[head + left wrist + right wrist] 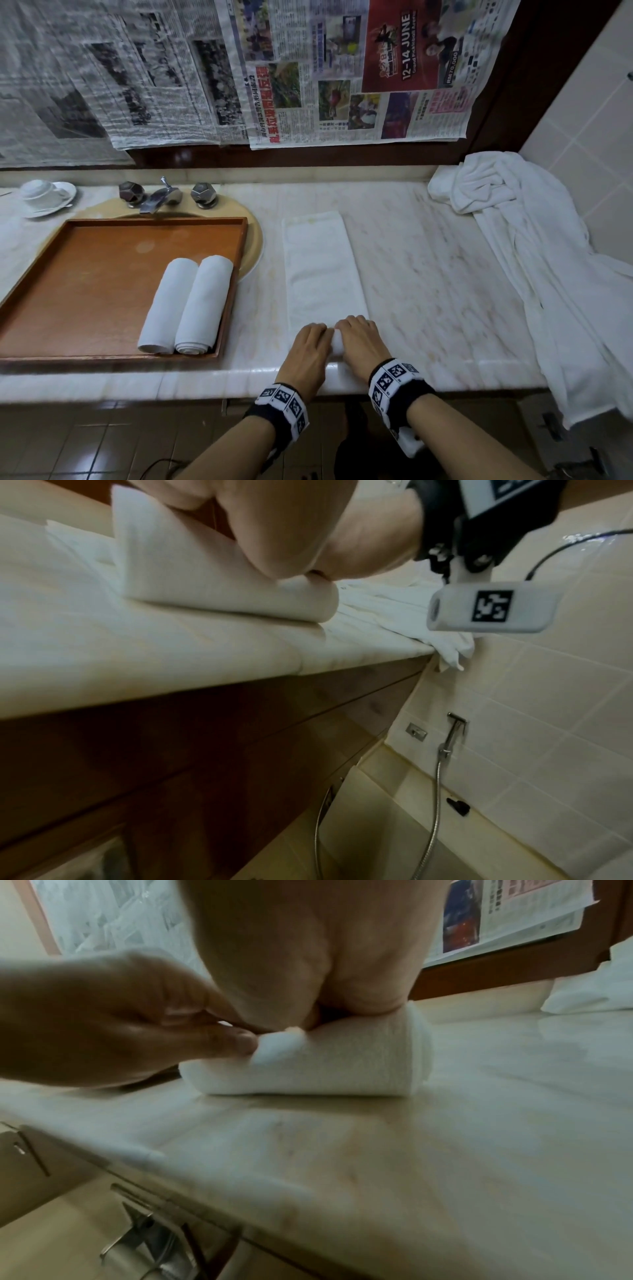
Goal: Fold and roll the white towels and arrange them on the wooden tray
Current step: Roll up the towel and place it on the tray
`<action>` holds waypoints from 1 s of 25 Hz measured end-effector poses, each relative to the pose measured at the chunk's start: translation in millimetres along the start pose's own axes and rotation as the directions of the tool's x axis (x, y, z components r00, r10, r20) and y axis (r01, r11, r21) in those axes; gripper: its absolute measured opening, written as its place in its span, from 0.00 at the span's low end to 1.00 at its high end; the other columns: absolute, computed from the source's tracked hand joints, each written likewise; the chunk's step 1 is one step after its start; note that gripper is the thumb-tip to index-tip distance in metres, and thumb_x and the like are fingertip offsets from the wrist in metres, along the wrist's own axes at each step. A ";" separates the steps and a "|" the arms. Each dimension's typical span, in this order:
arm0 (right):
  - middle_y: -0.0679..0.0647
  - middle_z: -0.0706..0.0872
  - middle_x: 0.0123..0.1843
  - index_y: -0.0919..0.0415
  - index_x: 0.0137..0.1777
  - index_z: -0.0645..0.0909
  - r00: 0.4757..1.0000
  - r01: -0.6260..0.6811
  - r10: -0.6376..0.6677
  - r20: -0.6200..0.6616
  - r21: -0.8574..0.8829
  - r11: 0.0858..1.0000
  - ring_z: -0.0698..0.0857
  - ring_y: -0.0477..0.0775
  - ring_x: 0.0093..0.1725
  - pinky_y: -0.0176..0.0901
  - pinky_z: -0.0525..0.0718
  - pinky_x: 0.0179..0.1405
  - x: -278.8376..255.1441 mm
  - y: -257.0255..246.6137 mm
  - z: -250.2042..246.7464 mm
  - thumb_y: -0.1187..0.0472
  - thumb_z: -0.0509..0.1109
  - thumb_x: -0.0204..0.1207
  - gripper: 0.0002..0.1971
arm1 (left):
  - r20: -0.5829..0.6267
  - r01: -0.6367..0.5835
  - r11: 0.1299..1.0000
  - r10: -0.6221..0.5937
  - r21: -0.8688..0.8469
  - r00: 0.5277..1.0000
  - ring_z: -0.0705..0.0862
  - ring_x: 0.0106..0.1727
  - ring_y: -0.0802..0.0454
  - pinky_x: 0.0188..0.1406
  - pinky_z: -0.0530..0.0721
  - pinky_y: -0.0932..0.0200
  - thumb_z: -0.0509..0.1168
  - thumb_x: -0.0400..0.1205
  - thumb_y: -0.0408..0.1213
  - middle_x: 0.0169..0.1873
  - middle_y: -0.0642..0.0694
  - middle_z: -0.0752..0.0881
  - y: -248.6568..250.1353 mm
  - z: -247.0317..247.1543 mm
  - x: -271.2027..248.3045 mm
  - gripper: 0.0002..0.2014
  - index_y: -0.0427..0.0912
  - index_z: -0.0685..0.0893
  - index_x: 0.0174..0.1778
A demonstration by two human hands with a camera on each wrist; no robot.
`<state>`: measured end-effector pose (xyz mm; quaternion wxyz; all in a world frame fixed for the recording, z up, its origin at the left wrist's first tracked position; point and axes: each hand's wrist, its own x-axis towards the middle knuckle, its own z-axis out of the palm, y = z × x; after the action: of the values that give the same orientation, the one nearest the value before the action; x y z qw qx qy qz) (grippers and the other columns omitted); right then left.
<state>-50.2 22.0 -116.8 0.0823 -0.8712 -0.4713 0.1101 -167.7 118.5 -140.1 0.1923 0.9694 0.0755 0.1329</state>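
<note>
Both hands, left hand (307,346) and right hand (363,339), curl, apparently gripping, around the terry towel's (322,267) rolled end at 6 o'clock.

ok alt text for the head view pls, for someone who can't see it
Both hands, left hand and right hand, roll the near end of a folded white towel on a pale marble counter. To the left, two rolled white towels lie side by side in a wooden tray.

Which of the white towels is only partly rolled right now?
The towel on the counter under both hands: only its near end is rolled, the rest lies flat. The two towels in the wooden tray are fully rolled; the pile at right is unfolded.
</note>
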 end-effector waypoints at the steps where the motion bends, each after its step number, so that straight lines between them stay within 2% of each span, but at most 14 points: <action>1: 0.54 0.80 0.59 0.59 0.62 0.78 1.000 -0.008 0.009 -0.023 0.023 1.000 0.78 0.58 0.60 0.47 0.72 0.62 -4.6 -1.7 -0.3 0.67 0.61 0.76 0.15 | 0.029 0.016 1.000 -0.015 -0.017 0.999 0.76 0.54 0.45 0.60 0.75 0.55 0.77 0.63 0.22 0.51 0.39 0.83 -1.5 -2.4 4.4 0.26 0.34 0.82 0.58; 3: 0.53 0.82 0.53 0.59 0.57 0.80 0.996 0.020 -0.018 -0.087 0.024 1.000 0.81 0.57 0.52 0.48 0.77 0.59 -13.7 2.7 8.6 0.63 0.59 0.73 0.15 | 0.109 0.072 0.997 -0.071 -0.005 0.992 0.80 0.55 0.43 0.58 0.79 0.55 0.73 0.66 0.22 0.52 0.40 0.83 -5.4 -10.2 19.1 0.22 0.35 0.84 0.57; 6: 0.53 0.83 0.54 0.61 0.61 0.79 0.992 0.095 -0.096 -0.085 -0.020 0.995 0.82 0.56 0.53 0.52 0.76 0.66 -19.1 13.0 16.2 0.64 0.55 0.65 0.23 | 0.217 0.120 0.992 -0.125 0.035 0.968 0.77 0.62 0.40 0.63 0.73 0.55 0.60 0.75 0.21 0.60 0.39 0.80 -8.8 -19.1 38.4 0.22 0.35 0.81 0.65; 8: 0.52 0.84 0.52 0.59 0.59 0.80 0.992 0.106 -0.105 -0.069 0.000 0.994 0.83 0.56 0.51 0.48 0.75 0.62 -10.8 14.2 8.4 0.66 0.56 0.66 0.21 | 0.220 0.144 0.988 -0.151 0.049 0.964 0.74 0.64 0.42 0.64 0.71 0.57 0.58 0.77 0.23 0.62 0.41 0.77 -8.0 -18.0 40.2 0.22 0.38 0.79 0.67; 10: 0.52 0.82 0.55 0.58 0.60 0.79 0.995 0.095 -0.095 -0.009 0.002 0.996 0.80 0.57 0.55 0.49 0.74 0.62 -1.7 11.0 -4.1 0.68 0.54 0.73 0.19 | 0.155 0.148 0.989 -0.149 0.018 0.977 0.73 0.61 0.45 0.63 0.71 0.59 0.58 0.78 0.25 0.61 0.43 0.77 -2.5 -17.2 32.0 0.20 0.38 0.78 0.66; 13: 0.52 0.81 0.59 0.57 0.63 0.76 0.997 0.051 -0.051 0.056 -0.007 0.999 0.76 0.56 0.61 0.46 0.68 0.61 2.1 5.4 -11.8 0.67 0.56 0.80 0.15 | 0.067 0.025 0.997 -0.020 -0.077 0.998 0.74 0.56 0.49 0.59 0.74 0.62 0.56 0.81 0.33 0.56 0.43 0.80 3.1 -12.5 10.8 0.17 0.37 0.80 0.64; 15: 0.54 0.81 0.58 0.59 0.61 0.77 1.000 0.007 -0.008 0.017 0.021 1.000 0.78 0.57 0.59 0.46 0.71 0.58 -2.1 2.0 -9.9 0.66 0.56 0.81 0.13 | 0.050 -0.004 0.998 0.007 -0.057 0.999 0.77 0.53 0.49 0.56 0.79 0.60 0.55 0.80 0.34 0.53 0.44 0.82 -3.6 -5.3 7.4 0.17 0.38 0.81 0.61; 18: 0.54 0.83 0.52 0.61 0.56 0.81 0.996 0.013 -0.012 -0.091 0.013 1.000 0.83 0.57 0.50 0.48 0.83 0.52 -13.0 0.4 0.5 0.61 0.54 0.76 0.16 | 0.144 0.069 0.998 -0.070 0.016 0.987 0.79 0.54 0.44 0.58 0.77 0.55 0.58 0.78 0.29 0.54 0.42 0.82 -7.4 -11.7 28.9 0.16 0.38 0.82 0.59; 21: 0.58 0.84 0.59 0.64 0.64 0.79 0.997 0.069 -0.069 -0.019 -0.033 0.997 0.84 0.59 0.57 0.54 0.83 0.63 -21.3 4.8 7.4 0.65 0.51 0.70 0.24 | 0.247 0.104 0.987 -0.131 0.121 0.960 0.74 0.62 0.44 0.63 0.69 0.58 0.58 0.78 0.26 0.60 0.42 0.78 -6.6 -19.9 47.5 0.19 0.39 0.78 0.65; 23: 0.54 0.85 0.56 0.61 0.63 0.80 0.998 0.062 -0.062 0.002 -0.023 0.998 0.84 0.57 0.54 0.52 0.82 0.62 -15.9 6.9 1.1 0.64 0.49 0.69 0.26 | 0.207 0.147 0.983 -0.168 0.111 0.964 0.74 0.61 0.44 0.61 0.68 0.58 0.59 0.77 0.26 0.60 0.43 0.78 -2.3 -19.6 46.2 0.20 0.39 0.78 0.65; 25: 0.54 0.83 0.55 0.60 0.61 0.80 0.998 0.066 -0.066 0.006 -0.003 0.998 0.82 0.58 0.54 0.49 0.76 0.61 -5.5 6.2 -8.0 0.62 0.42 0.71 0.28 | 0.107 0.154 0.985 -0.162 0.081 0.981 0.75 0.57 0.44 0.60 0.70 0.58 0.65 0.69 0.23 0.56 0.41 0.80 4.7 -17.4 32.6 0.23 0.37 0.79 0.62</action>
<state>-46.0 13.7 -110.0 0.0832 -0.8549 -0.5003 0.1091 -141.2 126.8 -115.3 0.1708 0.9726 0.1459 0.0594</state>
